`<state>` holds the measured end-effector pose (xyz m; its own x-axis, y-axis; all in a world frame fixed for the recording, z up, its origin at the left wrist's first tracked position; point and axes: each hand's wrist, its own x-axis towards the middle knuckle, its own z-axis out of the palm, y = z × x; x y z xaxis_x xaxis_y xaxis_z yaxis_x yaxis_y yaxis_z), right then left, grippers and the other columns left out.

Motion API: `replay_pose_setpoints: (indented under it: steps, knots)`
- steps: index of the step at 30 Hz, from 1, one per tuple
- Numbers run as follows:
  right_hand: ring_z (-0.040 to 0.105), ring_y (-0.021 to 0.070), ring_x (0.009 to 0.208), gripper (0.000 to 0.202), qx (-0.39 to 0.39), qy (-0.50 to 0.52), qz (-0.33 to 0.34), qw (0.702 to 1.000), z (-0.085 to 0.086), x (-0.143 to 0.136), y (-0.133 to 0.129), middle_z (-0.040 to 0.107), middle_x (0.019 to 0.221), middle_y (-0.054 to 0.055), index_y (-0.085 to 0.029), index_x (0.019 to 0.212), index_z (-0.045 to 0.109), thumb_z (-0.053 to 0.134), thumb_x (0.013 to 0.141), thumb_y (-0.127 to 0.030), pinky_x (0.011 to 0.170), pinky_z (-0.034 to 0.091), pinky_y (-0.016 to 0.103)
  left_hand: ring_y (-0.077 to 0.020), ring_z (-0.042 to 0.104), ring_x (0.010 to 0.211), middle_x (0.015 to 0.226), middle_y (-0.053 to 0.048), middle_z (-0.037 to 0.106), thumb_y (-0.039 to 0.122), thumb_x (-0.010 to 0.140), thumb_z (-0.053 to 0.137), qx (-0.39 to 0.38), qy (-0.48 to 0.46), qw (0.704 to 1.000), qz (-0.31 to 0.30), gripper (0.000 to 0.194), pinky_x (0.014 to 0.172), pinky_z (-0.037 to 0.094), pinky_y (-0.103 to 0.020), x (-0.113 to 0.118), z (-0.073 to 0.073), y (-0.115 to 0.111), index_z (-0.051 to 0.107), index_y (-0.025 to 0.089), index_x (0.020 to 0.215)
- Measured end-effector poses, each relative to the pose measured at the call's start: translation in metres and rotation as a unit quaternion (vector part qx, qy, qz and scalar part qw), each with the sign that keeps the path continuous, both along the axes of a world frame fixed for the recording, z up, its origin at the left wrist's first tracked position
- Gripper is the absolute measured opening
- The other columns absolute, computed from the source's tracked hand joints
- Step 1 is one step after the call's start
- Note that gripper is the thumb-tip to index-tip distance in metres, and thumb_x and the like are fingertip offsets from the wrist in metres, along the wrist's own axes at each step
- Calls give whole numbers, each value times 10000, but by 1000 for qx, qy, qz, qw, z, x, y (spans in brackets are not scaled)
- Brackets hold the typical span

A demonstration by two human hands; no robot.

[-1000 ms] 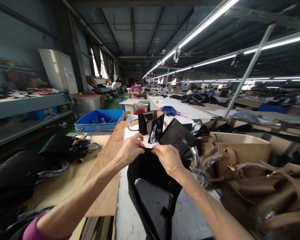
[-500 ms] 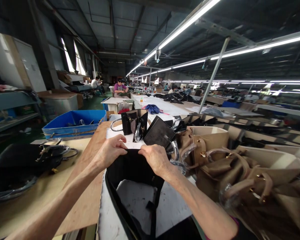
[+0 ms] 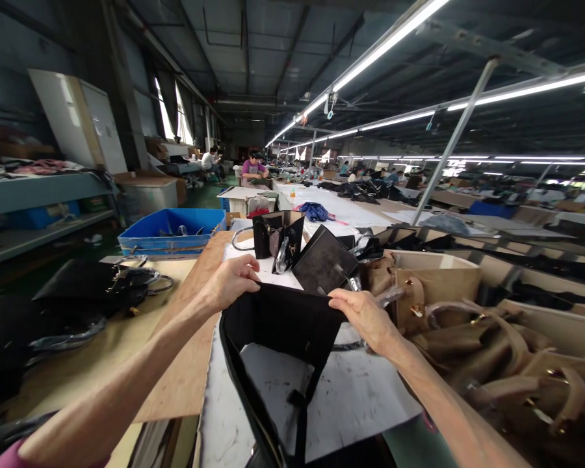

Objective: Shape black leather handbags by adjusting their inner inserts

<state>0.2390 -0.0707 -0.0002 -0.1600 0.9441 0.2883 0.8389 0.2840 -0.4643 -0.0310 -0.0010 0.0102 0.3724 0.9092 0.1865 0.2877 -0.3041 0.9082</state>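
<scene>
A black bag piece [image 3: 292, 318], open toward me, stands on the white worktop [image 3: 361, 396]. My left hand [image 3: 234, 281] pinches its far top edge near the left corner. Toward the right corner of that same edge, the thumb and fingers of my right hand [image 3: 363, 315] are closed on it. A zip runs along the near left edge, and a dark strap hangs inside the opening. Just beyond my hands stand a small black handbag [image 3: 268, 240] and a tilted black bag [image 3: 324, 260] with plastic-wrapped handles.
Tan handbags [image 3: 439, 286] are heaped along the right. A blue bin [image 3: 170, 227] stands at the left, beyond black bags [image 3: 88, 286] lying on a wooden board [image 3: 190, 351]. Further back, a person in a purple top [image 3: 253, 169] sits by a long white table [image 3: 316, 208].
My right hand has slid right along the bag's top edge, away from my left hand, which keeps its pinch. The camera view has turned slightly left.
</scene>
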Motion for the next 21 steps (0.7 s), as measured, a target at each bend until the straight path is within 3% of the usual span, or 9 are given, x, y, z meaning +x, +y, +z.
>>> replay_pose_setpoints:
  steps: [7,12,17,19,21]
  knots:
    - [348,86,499,277,-4,-12,-48,999,4,-11,-14,359,490,-61,-201,618,528,428,832,-345,502,258,206,-124,549,561,610,31,630,105,553,585,-20,-25,999,-6,269,563,374,-229,0,-2,5,455,168,781]
    - [460,109,528,300,-3,-95,-34,995,9,-24,-55,493,530,-40,-213,635,513,356,867,-323,531,309,225,-116,543,556,603,32,618,61,524,586,0,-38,998,-49,310,543,366,-212,3,3,5,474,162,796]
    - [532,135,471,134,-14,-170,4,985,17,-39,-106,556,529,-36,-241,683,480,454,795,-308,433,354,220,-98,522,538,587,43,610,20,502,606,-7,-59,985,-165,361,543,366,-203,40,21,3,466,159,805]
    - [540,140,434,61,32,-178,-7,983,19,-45,-113,568,539,-40,-249,773,481,474,785,-308,395,359,228,-98,524,538,592,47,611,14,497,622,-24,-58,968,-244,388,548,372,-205,64,27,-2,455,163,814]
    - [571,160,478,136,109,-182,-59,975,21,-50,-110,599,625,-20,-243,883,472,509,770,-307,403,389,245,-96,518,531,581,58,599,13,488,644,-45,-43,947,-316,402,547,371,-203,87,29,-9,453,163,809]
